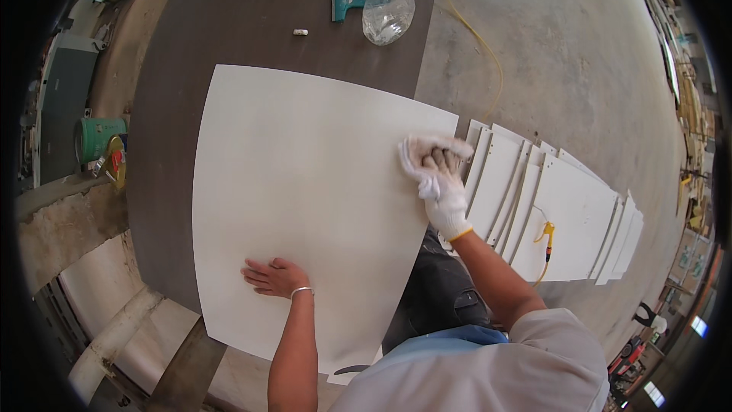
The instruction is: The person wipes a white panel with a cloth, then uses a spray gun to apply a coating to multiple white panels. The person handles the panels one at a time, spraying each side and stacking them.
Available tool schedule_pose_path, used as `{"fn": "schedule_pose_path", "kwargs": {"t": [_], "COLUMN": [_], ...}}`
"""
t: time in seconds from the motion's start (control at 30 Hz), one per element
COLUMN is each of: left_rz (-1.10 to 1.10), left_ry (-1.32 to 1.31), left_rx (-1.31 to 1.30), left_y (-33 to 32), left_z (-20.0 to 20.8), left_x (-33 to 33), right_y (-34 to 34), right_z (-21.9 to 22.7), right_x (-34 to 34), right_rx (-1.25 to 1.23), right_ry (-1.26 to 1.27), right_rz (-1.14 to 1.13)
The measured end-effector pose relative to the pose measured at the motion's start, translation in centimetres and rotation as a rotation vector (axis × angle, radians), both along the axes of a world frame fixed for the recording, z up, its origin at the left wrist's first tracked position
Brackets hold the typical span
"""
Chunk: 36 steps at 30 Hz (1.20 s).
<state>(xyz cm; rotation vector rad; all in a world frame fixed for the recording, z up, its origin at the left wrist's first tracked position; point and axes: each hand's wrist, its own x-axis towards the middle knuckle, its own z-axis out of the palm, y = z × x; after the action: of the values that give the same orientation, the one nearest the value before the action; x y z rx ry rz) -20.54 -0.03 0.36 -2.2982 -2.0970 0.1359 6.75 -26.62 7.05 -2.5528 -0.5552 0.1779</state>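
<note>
Apparently, wiping is underway: the left hand (277, 278) lies open on the white panel (305, 175), overhanging the right edge of the worktop (164, 175); farther off, the gloved right hand (447, 188) grips a cloth (412, 154). The next stroke probably needs even pressure.

The person's bare left hand (278, 278) is lying flat, palm down, with its fingers (260, 276) spreading slightly and pointing leftward, while the left forearm (295, 351) is running almost straight up from the lower edge of the view. The gloved right hand (444, 183) is resting farther forward, its fingers curling, and the right forearm (496, 275) is slanting forward and leftward
</note>
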Motion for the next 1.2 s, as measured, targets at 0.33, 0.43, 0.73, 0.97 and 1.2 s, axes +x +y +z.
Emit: {"fn": "schedule_pose_path", "kwargs": {"t": [0.33,0.43,0.73,0.97,1.2], "left_rz": [-0.034,-0.044,-0.047,-0.064,-0.006], "left_ry": [-0.043,-0.045,-0.137,-0.204,-0.216], "left_rx": [-0.028,-0.03,-0.068,-0.04,-0.186], "left_y": [0.0,-0.4,-0.3,0.1,-0.1], "left_z": [0.2,0.7,1.6,2.8,3.5], "left_x": [0.0,-0.3,0.3,0.6,0.1], "right_y": [-1.5,-1.7,23.2,42.6,46.0], "right_z": [-2.0,-5.9,-5.1,-7.9,-6.5], "right_x": [-1.8,5.9,9.2,11.4,3.3], "right_rx": [0.05,0.139,-0.119,-0.086,0.031], "right_ry": [0.138,0.246,-0.403,-0.317,-0.189], "right_rz": [-0.042,-0.167,0.342,0.435,0.831]}}
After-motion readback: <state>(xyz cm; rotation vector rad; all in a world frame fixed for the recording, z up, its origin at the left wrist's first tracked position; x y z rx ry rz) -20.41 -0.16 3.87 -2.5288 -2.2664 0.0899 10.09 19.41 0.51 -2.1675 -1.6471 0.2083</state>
